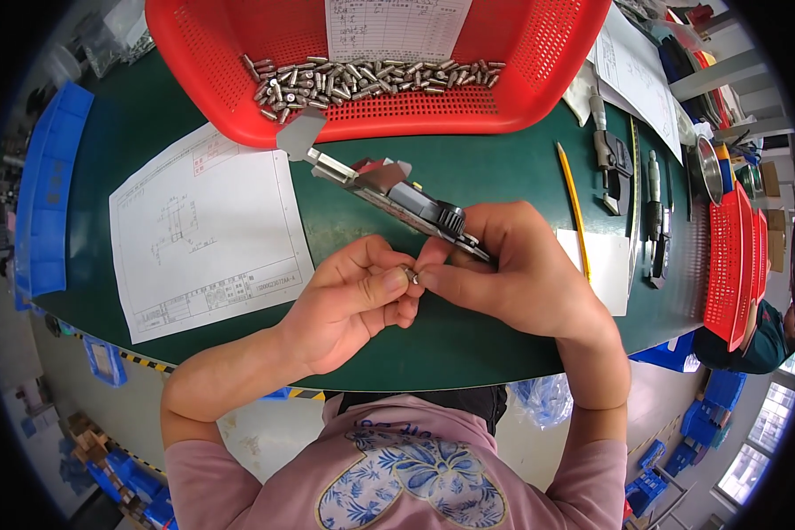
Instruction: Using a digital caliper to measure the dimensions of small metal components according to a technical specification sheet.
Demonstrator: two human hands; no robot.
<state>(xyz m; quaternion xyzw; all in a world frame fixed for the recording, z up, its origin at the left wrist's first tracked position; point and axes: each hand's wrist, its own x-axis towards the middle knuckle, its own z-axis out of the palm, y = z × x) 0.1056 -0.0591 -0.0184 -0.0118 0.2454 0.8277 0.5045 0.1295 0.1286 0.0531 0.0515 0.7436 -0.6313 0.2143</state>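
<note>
Hands [349,300] fingering small metal part [412,276], caliper [426,208] held in right, red basket [196,64] beyond

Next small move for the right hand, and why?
Probably ease the right hand fingertips off the small metal part, leaving it to the left hand: both hands' fingertips meet at it, while the right also holds the caliper, whose jaws sit away from the part.

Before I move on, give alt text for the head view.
Left hand and right hand meet at a small metal part over a green table; the right holds a caliper. Beyond is a red basket of metal pieces; left, a drawing.
</note>
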